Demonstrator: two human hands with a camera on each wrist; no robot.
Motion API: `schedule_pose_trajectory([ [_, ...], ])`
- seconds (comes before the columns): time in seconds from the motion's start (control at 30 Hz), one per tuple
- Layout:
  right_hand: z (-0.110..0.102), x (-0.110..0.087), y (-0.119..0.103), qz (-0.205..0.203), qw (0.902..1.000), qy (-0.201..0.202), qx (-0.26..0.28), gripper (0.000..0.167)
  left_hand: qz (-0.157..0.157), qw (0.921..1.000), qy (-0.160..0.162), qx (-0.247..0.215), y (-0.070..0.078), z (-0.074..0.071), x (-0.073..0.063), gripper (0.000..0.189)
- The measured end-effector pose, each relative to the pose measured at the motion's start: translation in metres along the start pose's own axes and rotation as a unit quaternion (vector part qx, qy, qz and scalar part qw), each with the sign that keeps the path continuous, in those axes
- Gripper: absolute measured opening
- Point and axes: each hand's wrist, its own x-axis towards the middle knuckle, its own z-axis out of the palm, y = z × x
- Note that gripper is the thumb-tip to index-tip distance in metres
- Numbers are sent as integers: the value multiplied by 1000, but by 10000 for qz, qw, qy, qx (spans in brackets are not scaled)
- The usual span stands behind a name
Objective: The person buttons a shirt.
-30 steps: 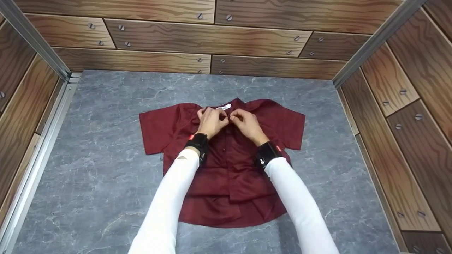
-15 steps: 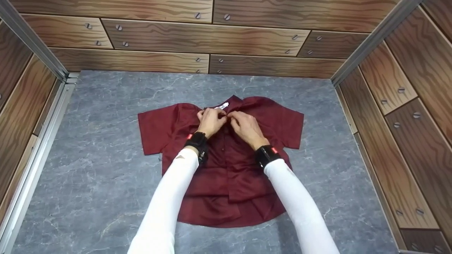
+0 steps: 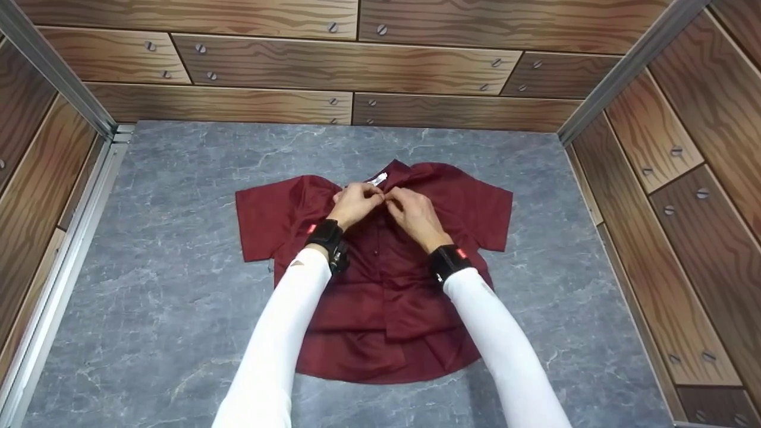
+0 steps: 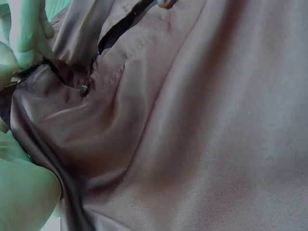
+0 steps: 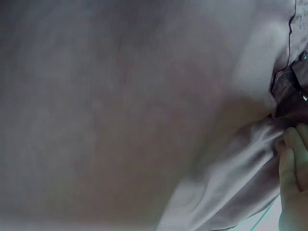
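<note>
A dark red short-sleeved shirt (image 3: pixel 351 303) lies front up, collar away from me, with a white label (image 3: pixel 379 178) inside the neck. My left hand (image 3: pixel 355 205) pinches the shirt front just below the collar. Right beside it, my right hand (image 3: pixel 416 217) pinches the same front, and the fingertips of both hands nearly meet. In the left wrist view, fingers (image 4: pixel 26 31) and a thumb (image 4: pixel 26 192) hold gathered cloth near a small dark button (image 4: pixel 84 90). Bunched cloth shows under the fingers (image 5: pixel 294 159) in the right wrist view. The fingertips hide the spot between them.
The shirt is spread on a grey marbled surface (image 3: pixel 166 285). Wood-patterned panels (image 3: pixel 267 59) stand at the back and both sides, with metal rails (image 3: pixel 65 65) at the corners. The shirt's left-hand sleeve (image 3: pixel 264 220) and right-hand sleeve (image 3: pixel 490 217) lie flat.
My right hand has shifted slightly up and left, its fingertips closer to the left hand's. My left wrist has tilted a little to the left. The shirt has barely moved.
</note>
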Motion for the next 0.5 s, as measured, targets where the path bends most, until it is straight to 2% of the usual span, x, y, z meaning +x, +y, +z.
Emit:
schedule_pose_trajectory([
  [0.1,1,0,0,280,9993,-16,260,9,22,10000,23,-23,-1,1,1,22],
  [0.2,2,0,0,779,9952,13,593,12,-28,9998,195,26,-2,2,2,21],
  [0.37,3,1,-4,1816,9776,127,1059,16,-180,9984,527,33,1,4,3,19],
  [0.5,3,3,-6,2298,9655,52,1228,19,-273,9977,627,-21,3,4,3,17],
])
